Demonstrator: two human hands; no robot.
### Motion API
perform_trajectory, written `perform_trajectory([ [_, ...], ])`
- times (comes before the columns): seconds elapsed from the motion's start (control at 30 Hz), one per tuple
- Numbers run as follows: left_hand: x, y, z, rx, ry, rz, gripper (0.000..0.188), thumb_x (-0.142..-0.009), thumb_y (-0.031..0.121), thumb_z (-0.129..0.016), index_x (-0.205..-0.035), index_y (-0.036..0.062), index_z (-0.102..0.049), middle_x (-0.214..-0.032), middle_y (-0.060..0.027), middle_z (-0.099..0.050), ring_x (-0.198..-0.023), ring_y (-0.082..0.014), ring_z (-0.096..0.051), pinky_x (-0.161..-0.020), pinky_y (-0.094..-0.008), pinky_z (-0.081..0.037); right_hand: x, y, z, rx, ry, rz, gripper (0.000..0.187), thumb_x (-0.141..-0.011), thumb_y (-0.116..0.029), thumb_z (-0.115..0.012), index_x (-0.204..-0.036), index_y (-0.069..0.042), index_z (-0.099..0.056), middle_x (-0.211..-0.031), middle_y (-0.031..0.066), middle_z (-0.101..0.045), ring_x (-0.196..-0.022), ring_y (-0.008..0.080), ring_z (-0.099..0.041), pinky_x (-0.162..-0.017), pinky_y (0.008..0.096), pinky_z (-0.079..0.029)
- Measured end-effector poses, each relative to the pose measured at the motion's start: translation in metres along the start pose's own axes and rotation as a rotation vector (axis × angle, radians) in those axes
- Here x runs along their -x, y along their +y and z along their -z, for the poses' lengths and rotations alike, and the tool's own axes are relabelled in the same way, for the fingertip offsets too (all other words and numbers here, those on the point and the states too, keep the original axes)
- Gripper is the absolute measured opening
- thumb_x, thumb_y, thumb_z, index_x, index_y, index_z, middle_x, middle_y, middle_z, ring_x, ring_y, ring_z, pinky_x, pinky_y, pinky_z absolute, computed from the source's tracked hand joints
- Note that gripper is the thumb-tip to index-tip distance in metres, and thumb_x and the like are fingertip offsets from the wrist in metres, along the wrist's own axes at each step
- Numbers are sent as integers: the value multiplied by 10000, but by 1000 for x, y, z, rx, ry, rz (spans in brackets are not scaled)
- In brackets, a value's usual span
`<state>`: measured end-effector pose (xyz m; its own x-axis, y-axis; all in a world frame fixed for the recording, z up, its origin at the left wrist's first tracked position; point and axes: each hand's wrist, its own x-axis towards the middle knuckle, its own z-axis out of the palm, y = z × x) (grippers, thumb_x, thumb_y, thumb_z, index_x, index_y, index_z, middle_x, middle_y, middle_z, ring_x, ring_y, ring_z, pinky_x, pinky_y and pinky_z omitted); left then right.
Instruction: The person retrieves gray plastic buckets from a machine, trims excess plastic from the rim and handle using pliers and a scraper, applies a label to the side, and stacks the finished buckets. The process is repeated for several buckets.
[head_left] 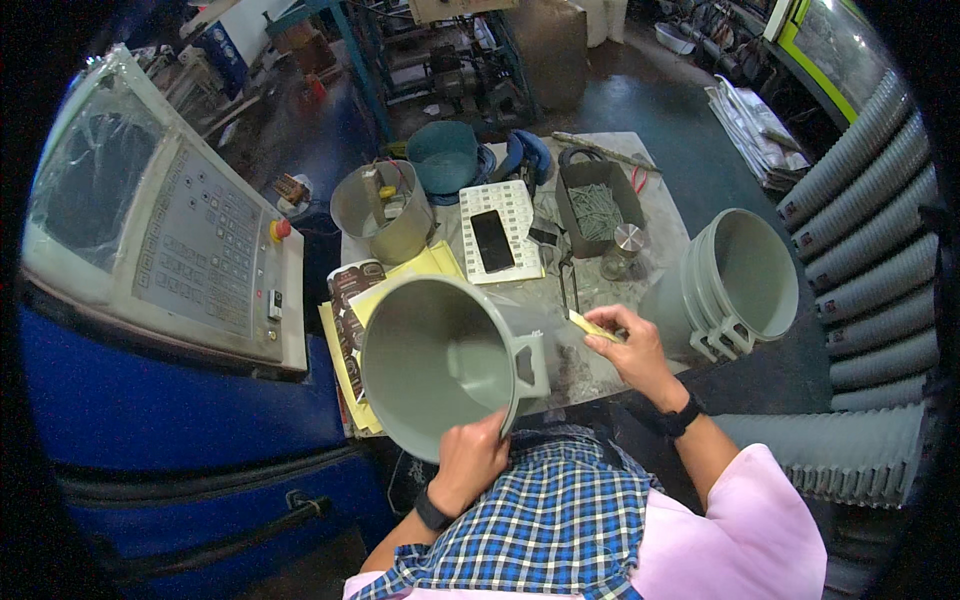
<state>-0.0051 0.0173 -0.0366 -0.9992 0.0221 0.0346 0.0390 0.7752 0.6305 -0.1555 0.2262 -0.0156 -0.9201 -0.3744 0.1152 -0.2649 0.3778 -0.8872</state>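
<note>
My left hand is closed on the near rim of a grey-green plastic bucket, which lies tilted at the table's front with its mouth toward me. A handle lug sticks out at the bucket's right side. Just right of it, my right hand pinches a slim yellow tool that looks like a utility knife. Its tip points left toward the bucket and does not touch it. Beyond that tip, a thin dark two-pronged tool lies on the table.
Nested grey-green buckets stand at the right. On the table are a phone on a white board, a bin of grey pieces, a glass jar and a grey tub. A machine control panel rises at left.
</note>
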Motion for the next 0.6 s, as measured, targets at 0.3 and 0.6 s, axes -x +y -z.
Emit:
perform_trajectory([
  [0.3,-47,-63,-83,-353,-158,-62,109,-694,62,-565,-802,71,-573,-618,-153,-608,-579,-333,-619,-487,-415,-486,40,20,2,524,-236,137,209,-740,-178,-696,-921,-94,-633,-828,87,-596,-796,284,-572,-691,379,-469],
  [0.6,-45,-39,-106,-400,-183,-58,75,-703,74,-581,-770,66,-546,-648,-126,-630,-602,-294,-640,-517,-389,-506,26,31,-11,876,-371,203,60,-757,-131,-587,-775,-89,-626,-780,85,-569,-833,273,-555,-617,381,-508],
])
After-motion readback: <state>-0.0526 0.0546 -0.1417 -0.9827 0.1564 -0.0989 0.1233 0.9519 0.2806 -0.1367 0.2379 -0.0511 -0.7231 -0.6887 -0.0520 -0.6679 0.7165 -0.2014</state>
